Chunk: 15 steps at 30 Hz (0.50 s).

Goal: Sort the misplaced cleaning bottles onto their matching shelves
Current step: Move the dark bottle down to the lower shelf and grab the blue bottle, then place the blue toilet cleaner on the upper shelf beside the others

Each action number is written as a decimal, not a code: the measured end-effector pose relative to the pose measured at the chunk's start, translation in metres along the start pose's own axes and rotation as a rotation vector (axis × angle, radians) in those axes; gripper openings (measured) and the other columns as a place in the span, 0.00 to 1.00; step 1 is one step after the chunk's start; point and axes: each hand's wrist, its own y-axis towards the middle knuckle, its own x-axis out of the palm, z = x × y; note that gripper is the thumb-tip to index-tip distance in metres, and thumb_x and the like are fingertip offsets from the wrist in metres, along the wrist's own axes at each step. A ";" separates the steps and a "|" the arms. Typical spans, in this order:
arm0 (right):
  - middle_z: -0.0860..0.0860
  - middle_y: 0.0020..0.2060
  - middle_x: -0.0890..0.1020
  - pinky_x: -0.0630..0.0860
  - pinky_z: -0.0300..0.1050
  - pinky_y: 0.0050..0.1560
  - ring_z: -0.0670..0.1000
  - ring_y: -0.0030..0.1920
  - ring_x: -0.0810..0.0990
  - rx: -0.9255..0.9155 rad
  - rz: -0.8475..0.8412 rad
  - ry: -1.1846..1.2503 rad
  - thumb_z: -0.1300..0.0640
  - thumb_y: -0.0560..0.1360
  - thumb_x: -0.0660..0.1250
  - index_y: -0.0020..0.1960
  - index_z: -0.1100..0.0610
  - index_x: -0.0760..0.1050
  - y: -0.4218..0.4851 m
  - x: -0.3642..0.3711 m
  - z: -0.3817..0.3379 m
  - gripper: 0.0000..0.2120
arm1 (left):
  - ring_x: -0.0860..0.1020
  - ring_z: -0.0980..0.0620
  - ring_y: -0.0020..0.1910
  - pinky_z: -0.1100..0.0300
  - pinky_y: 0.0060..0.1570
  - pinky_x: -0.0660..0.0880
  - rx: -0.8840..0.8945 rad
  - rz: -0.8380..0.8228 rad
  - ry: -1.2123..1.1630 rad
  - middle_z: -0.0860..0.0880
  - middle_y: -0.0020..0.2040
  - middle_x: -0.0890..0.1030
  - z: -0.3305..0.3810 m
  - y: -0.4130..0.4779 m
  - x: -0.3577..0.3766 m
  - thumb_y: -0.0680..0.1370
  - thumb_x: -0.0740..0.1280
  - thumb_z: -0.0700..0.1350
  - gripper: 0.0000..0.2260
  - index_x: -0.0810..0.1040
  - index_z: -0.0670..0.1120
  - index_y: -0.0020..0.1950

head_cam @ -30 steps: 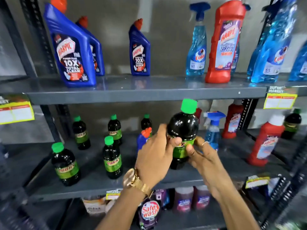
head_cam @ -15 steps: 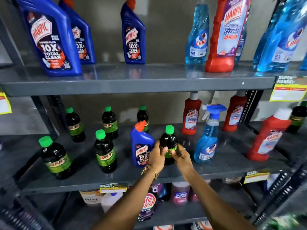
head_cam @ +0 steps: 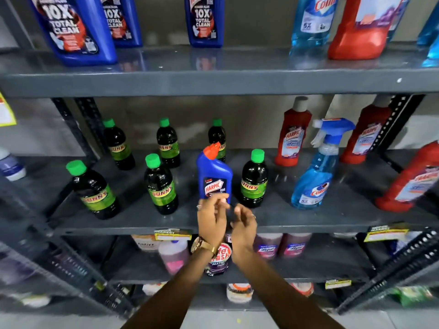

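A dark Sunny bottle (head_cam: 253, 184) with a green cap stands upright on the grey middle shelf (head_cam: 273, 219), just right of a small blue Harpic bottle (head_cam: 213, 172) with an orange cap. Several more Sunny bottles (head_cam: 161, 184) stand to the left. My left hand (head_cam: 211, 222), wearing a gold watch, is in front of the blue Harpic bottle's base with loosely curled fingers and holds nothing. My right hand (head_cam: 243, 224) hovers empty beside it, fingers apart, below the Sunny bottle. A blue Colin spray bottle (head_cam: 316, 179) stands among red Harpic bottles (head_cam: 293, 136) on the right.
The top shelf (head_cam: 213, 79) carries large blue Harpic bottles (head_cam: 71, 27) on the left, and Colin sprays (head_cam: 311, 22) with a red Harpic bottle (head_cam: 363, 27) on the right. Pink and purple bottles (head_cam: 173, 255) fill the lower shelf. Perforated rack uprights (head_cam: 78, 129) flank the bays.
Both hands have let go of the Sunny bottle and drawn back toward me. The bottle now stands alone on the middle shelf.
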 end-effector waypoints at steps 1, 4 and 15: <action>0.61 0.60 0.77 0.71 0.47 0.63 0.51 0.57 0.73 -0.056 -0.032 -0.077 0.63 0.79 0.60 0.65 0.65 0.70 0.000 0.003 -0.002 0.15 | 0.76 0.53 0.43 0.55 0.49 0.73 -0.006 0.095 0.057 0.50 0.40 0.80 -0.003 0.005 -0.005 0.76 0.61 0.45 0.08 0.78 0.45 0.50; 0.56 0.71 0.69 0.63 0.39 0.70 0.49 0.69 0.68 -0.242 -0.154 -0.330 0.59 0.79 0.61 0.73 0.61 0.63 0.008 0.015 -0.010 0.23 | 0.73 0.43 0.52 0.48 0.57 0.64 -0.123 0.240 0.175 0.41 0.52 0.77 -0.008 0.026 -0.013 0.74 0.60 0.52 0.20 0.73 0.41 0.59; 0.59 0.56 0.80 0.75 0.46 0.60 0.55 0.57 0.79 -0.402 -0.212 -0.416 0.64 0.75 0.66 0.64 0.64 0.70 0.009 0.014 -0.024 0.18 | 0.78 0.47 0.46 0.56 0.50 0.77 -0.202 -0.101 -0.045 0.45 0.48 0.79 -0.012 0.025 -0.035 0.79 0.62 0.44 0.10 0.70 0.39 0.56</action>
